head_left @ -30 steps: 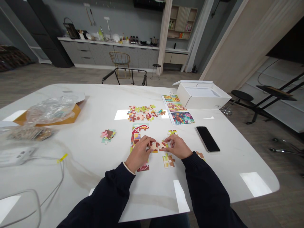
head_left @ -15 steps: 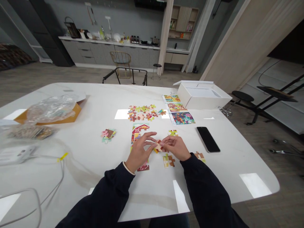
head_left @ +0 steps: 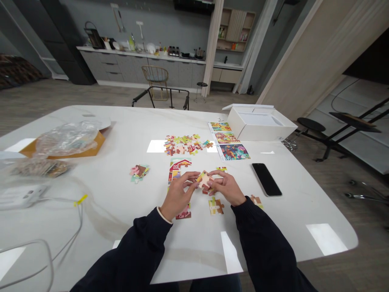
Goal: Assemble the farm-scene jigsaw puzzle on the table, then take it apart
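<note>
On the white tabletop (head_left: pixel 127 129), an open box (head_left: pixel 264 132) shows a pale interior; a blurred clear bag (head_left: pixel 36 167) at left perhaps holds puzzle pieces (head_left: pixel 57 168). Left hand (head_left: pixel 179 192) and right hand (head_left: pixel 229 190) pinch a cream-and-brown jigsaw piece (head_left: pixel 204 181) between them, its yellow edge (head_left: pixel 200 177) turned upward since half a second ago.

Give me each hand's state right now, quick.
Left hand: closed, fingertips holding one side of a puzzle piece.
Right hand: closed, fingertips holding the same puzzle piece.
</note>
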Motion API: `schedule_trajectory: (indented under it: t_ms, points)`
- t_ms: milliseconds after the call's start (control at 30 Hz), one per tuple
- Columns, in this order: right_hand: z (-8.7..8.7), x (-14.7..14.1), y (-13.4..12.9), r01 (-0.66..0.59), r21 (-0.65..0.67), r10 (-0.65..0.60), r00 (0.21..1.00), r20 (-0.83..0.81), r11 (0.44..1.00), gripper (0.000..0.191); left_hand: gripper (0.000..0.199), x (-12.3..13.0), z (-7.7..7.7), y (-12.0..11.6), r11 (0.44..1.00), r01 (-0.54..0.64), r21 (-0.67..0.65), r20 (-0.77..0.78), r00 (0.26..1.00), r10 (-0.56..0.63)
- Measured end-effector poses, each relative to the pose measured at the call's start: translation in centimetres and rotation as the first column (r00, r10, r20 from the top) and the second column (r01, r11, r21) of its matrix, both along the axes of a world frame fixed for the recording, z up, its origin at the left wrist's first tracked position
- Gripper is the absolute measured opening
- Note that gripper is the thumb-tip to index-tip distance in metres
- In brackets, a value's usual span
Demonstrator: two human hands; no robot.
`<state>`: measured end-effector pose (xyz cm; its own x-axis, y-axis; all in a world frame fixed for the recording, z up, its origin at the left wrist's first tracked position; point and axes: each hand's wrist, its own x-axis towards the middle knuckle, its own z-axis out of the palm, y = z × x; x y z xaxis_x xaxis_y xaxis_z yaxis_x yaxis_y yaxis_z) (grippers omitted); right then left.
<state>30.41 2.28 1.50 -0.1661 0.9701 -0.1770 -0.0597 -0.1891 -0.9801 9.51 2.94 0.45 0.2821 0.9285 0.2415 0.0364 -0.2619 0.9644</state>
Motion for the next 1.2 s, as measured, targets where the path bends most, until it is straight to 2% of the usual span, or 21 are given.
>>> schedule_trajectory:
  t_ms: [167,367,567,700,867,1100,1200]
  points:
    - [-0.1,0.0,0.0,-0.018,0.0,0.018,1.0,0.018,1.0,0.05,0.025,-0.2,0.2,-0.1,1.0,-0.018,0.026,-0.05,0.999,0.019]
    - [-0.2,-0.1,-0.1,-0.028,-0.008,0.028,1.0,0.003,1.0,0.052,0.038,-0.2,1.2,-0.4,0.976,0.005,0.219,-0.185,0.982,0.036]
    - [-0.4,-0.1,-0.3,-0.065,-0.012,0.065,0.998,-0.001,0.998,0.05,0.047,-0.4,1.0,-0.2,0.951,0.076,0.3,-0.297,0.955,0.017]
    - [-0.1,-0.1,-0.2,-0.068,-0.009,0.067,0.997,-0.025,0.998,0.048,0.043,-0.5,0.8,-0.1,0.943,0.066,0.327,-0.31,0.95,0.04]
    - [0.4,0.2,0.0,0.026,0.083,-0.025,1.0,-0.009,0.996,0.05,0.048,-0.5,0.8,-0.1,0.935,0.085,0.343,-0.335,0.942,0.037]
    - [0.0,0.3,0.1,0.042,0.141,-0.048,0.998,0.04,0.989,0.044,0.049,-0.7,0.7,-0.2,0.94,0.096,0.328,-0.362,0.932,0.031]
    - [0.0,0.3,0.1,0.06,0.127,-0.066,0.997,0.041,0.99,0.045,0.048,-0.7,0.6,-0.1,0.937,0.094,0.335,-0.362,0.932,0.036]
